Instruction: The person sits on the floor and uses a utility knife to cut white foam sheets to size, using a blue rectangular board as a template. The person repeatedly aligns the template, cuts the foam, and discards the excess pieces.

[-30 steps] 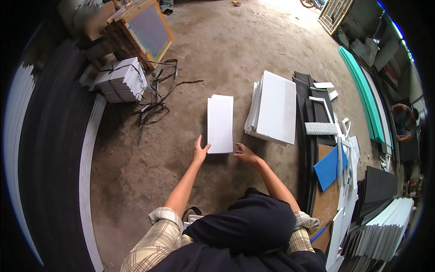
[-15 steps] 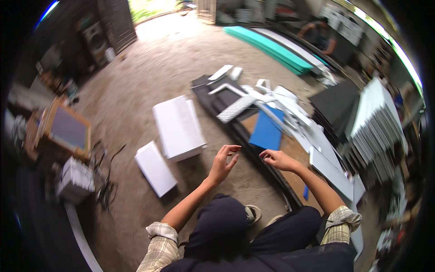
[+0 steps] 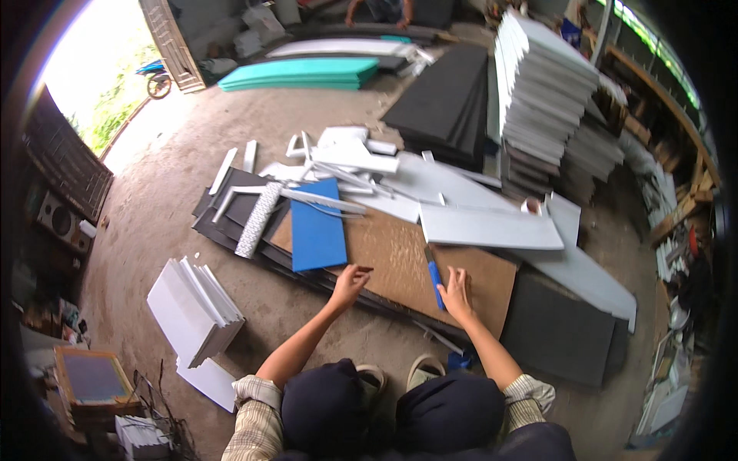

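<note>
- Blue-handled cutter on brown board, in front of the person; long axis runs away from the body, leaning slightly left at the far end.
- Cutter's narrow dark blade end points away from the person, handle end toward them; handle slim, straight, plastic-looking.
- Right hand at the right side of the handle, fingers parted and bent, not wrapped round it; contact of thumb unclear.
- Left hand near the lower right corner of blue sheet, fingers curled; a small dark bit shows at the fingertips, cannot tell if gripped.
- Blue sheet: flat, smooth, rectangular, long axis roughly away from the person, overlapping the board's left part.
- Board: wood-like, pale scuffs mid-surface, long axis slanting from far left to near right.
- White panel: smooth, long, lies across the board's far edge.
- White strip: woven-look texture, left of blue sheet, tilted.
- White stack: rectangular sheets, on concrete floor, left.
</note>
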Demonstrator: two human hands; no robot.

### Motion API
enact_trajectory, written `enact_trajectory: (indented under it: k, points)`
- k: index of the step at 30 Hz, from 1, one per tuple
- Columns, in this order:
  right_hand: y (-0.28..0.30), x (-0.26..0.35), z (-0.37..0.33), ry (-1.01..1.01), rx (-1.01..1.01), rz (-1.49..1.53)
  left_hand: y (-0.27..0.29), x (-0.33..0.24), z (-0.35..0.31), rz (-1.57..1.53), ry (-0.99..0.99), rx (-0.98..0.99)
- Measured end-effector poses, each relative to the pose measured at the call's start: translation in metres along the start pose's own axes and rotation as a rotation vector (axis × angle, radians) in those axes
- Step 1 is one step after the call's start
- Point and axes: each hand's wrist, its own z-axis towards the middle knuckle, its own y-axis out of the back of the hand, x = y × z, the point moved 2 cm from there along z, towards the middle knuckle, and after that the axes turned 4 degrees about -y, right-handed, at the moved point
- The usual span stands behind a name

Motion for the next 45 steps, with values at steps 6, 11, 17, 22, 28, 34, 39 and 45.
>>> enact_trajectory:
  k: [6,11,17,22,28,34,39,45]
  points:
    - [-0.013,0.016,0.001,-0.02,0.006,0.061,-0.033,0.027,0.029,-0.127,0.1,-0.087]
    - [-0.013,0.001,0.002,-0.074,0.033,0.068,-0.068,0.018,0.083,-0.221,0.047,-0.079]
    - [0.043,-0.023,-0.007,-0.21,-0.156,0.107,-0.124,-0.002,0.144,-0.093,0.077,-0.05]
    - [0.068,-0.048,-0.018,-0.367,-0.193,0.205,-0.162,-0.029,0.16,-0.263,0.264,-0.147]
    - [0.105,-0.07,-0.018,-0.398,-0.408,0.197,-0.127,-0.036,0.142,-0.776,0.438,0.036]
    - [0.157,-0.043,-0.008,-0.38,-0.608,0.295,-0.02,-0.004,0.07,-0.817,0.409,0.068]
    - [0.129,0.004,0.009,-0.288,-0.443,0.363,0.045,0.029,0.022,-0.726,0.394,0.01]
    - [-0.004,0.018,0.012,-0.251,-0.023,0.43,0.065,0.063,-0.005,0.197,0.232,-0.348]
